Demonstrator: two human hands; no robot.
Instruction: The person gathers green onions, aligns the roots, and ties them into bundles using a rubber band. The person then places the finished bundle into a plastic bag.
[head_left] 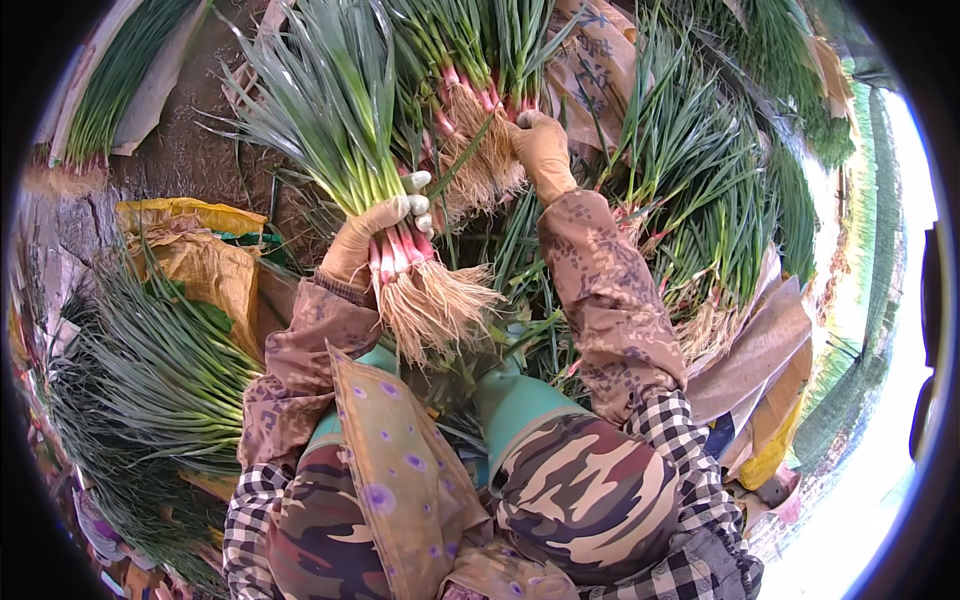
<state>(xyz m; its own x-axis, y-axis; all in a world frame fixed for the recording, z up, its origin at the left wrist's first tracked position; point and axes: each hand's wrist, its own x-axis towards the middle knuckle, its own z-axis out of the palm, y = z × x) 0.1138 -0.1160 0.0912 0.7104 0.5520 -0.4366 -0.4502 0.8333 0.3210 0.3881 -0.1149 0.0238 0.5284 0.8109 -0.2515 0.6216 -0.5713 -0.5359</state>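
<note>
Onion bunch (360,165) sits in left hand (368,232), fingers closed round stems (400,247), long axis slanting, leaves (325,100) up-left, roots (430,300) lower right — right hand (545,155) touches second bunch (470,110) beyond, fingers partly hidden, grip undetermined.

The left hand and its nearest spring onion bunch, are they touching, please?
Touching: the head view shows the gloved left hand wrapped around the spring onion bunch, just above its reddish bases.

A head-worn fisheye looks closely down at both hands (366,238) (541,150).
</note>
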